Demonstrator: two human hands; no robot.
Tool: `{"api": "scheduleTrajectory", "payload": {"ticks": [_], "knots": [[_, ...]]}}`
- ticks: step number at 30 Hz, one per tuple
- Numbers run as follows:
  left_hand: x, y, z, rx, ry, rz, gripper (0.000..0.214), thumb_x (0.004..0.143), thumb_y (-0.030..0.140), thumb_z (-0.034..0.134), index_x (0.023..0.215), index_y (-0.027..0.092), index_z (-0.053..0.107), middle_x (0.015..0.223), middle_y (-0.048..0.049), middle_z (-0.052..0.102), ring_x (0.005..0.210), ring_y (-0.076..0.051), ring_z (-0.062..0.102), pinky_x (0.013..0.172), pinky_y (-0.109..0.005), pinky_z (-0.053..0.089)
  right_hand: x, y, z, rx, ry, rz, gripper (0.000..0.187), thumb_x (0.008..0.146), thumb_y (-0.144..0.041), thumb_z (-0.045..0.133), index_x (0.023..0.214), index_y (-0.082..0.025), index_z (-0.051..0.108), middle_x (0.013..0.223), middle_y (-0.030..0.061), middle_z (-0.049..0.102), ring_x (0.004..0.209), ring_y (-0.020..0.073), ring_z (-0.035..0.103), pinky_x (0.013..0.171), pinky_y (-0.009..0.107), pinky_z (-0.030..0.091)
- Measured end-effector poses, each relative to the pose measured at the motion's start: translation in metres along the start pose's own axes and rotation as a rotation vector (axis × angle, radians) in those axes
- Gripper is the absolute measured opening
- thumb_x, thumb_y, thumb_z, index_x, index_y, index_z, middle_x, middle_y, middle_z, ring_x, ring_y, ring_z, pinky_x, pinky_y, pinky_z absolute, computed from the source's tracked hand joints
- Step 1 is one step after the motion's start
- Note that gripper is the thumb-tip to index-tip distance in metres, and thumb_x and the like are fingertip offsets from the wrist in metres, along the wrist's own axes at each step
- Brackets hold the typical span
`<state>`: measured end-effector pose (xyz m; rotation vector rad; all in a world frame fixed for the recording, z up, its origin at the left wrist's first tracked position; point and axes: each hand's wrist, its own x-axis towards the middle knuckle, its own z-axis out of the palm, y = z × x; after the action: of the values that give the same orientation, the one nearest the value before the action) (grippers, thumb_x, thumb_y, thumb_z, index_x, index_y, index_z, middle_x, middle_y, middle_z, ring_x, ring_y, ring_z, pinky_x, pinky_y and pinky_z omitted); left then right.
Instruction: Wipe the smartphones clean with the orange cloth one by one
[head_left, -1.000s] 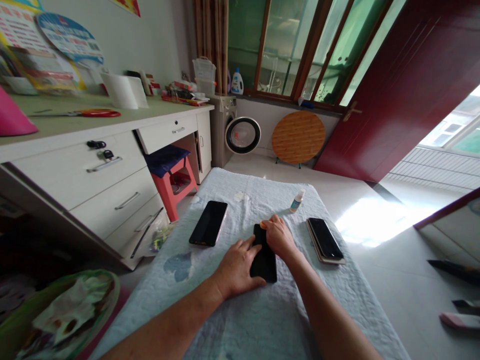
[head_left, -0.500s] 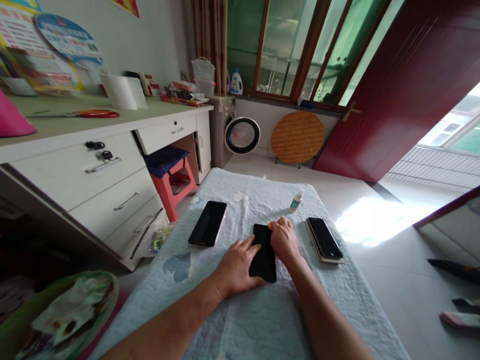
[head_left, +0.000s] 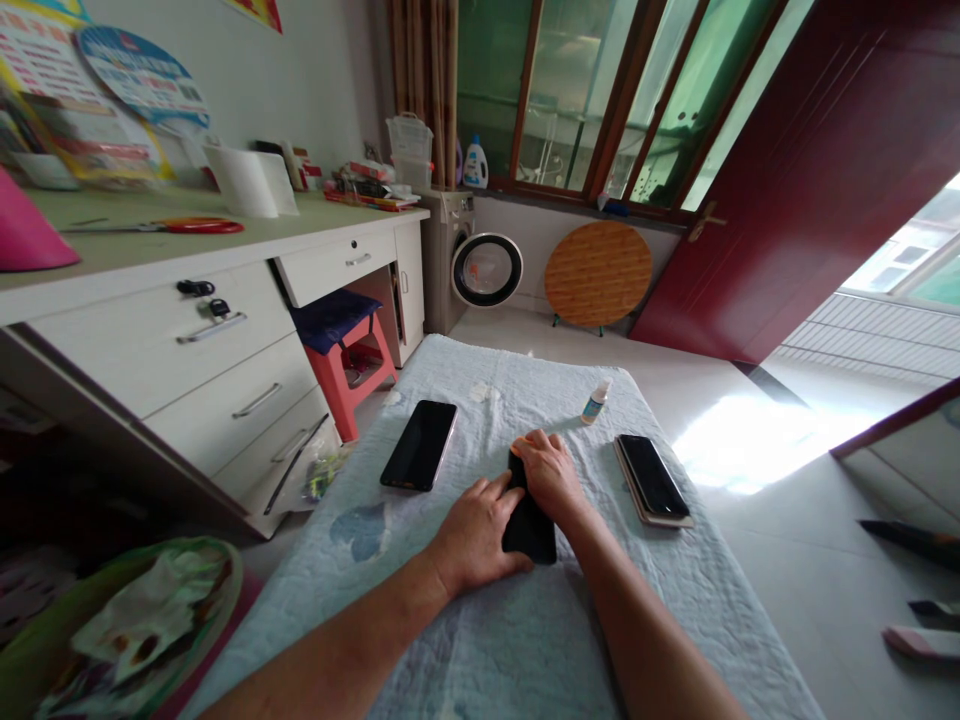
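Note:
A black smartphone lies flat on the cloth-covered table between my hands. My left hand grips its left side, fingertips over the screen and thumb at the near end. At the phone's far end, my right hand is closed with a small orange piece, perhaps a cloth, pressed on the screen; most of it is hidden under the fingers. To the left lies a larger dark smartphone. On the right, another smartphone rests on a pale flat case or phone. A small spray bottle stands beyond my right hand.
A light blue quilted cloth covers the table. At left stand a desk with drawers, a red stool and a waste basket. Behind are a washing machine with its door ajar and a round wooden tabletop.
My right hand has slid left across the far end of the phone with the orange piece, now covering more of the screen. My left hand keeps its place on the phone.

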<state>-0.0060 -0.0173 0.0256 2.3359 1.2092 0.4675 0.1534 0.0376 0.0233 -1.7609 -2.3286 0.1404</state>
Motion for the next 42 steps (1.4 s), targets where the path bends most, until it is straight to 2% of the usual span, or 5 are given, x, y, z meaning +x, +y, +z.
{"api": "scheduleTrajectory", "payload": {"ticks": [14,21,27,35,42], "knots": [[0.0,0.005,0.0,-0.016,0.054,-0.041,0.07,0.054,0.042,0.084,0.111,0.019,0.051,0.116,-0.0096,0.055,0.111,-0.032,0.052,0.099,-0.046,0.041,-0.006,-0.006,-0.002,0.075,-0.06,-0.071,0.018,0.088,-0.027,0.055,0.1,-0.031,0.068,0.109,0.0022,0.052,0.098,0.0186,0.039,0.085,0.028,0.029],[-0.001,0.004,0.007,-0.146,0.17,-0.091,0.105,0.047,0.032,0.086,0.132,0.026,0.024,0.131,-0.0109,0.041,0.123,-0.035,0.042,0.102,-0.051,0.036,-0.014,-0.008,-0.007,0.136,-0.112,-0.093,0.025,0.091,-0.024,0.048,0.098,-0.032,0.07,0.105,0.0026,0.053,0.097,0.0181,0.041,0.084,0.028,0.032],[-0.001,-0.002,0.007,-0.13,0.124,-0.13,0.133,0.046,0.042,0.085,0.143,0.024,-0.004,0.142,-0.0174,0.03,0.131,-0.039,0.033,0.106,-0.053,0.03,-0.023,-0.008,-0.016,0.242,-0.192,-0.17,0.03,0.089,-0.019,0.048,0.095,-0.034,0.072,0.097,0.002,0.054,0.093,0.0168,0.043,0.082,0.027,0.034],[-0.001,-0.01,0.017,-0.088,0.143,-0.133,0.136,0.045,0.044,0.084,0.146,0.022,-0.004,0.141,-0.016,0.035,0.126,-0.039,0.039,0.104,-0.051,0.033,-0.035,-0.016,-0.042,0.245,-0.43,-0.325,0.028,0.084,-0.018,0.052,0.09,-0.032,0.075,0.088,0.0005,0.054,0.084,0.0138,0.048,0.075,0.024,0.034],[0.0,-0.008,0.013,-0.065,0.107,-0.136,0.13,0.047,0.049,0.082,0.145,0.021,0.002,0.138,-0.0164,0.04,0.124,-0.039,0.041,0.104,-0.052,0.032,-0.032,-0.008,-0.036,0.313,-0.42,-0.319,0.026,0.085,-0.018,0.053,0.094,-0.03,0.074,0.085,0.0007,0.053,0.083,0.0132,0.049,0.072,0.022,0.035]]}}
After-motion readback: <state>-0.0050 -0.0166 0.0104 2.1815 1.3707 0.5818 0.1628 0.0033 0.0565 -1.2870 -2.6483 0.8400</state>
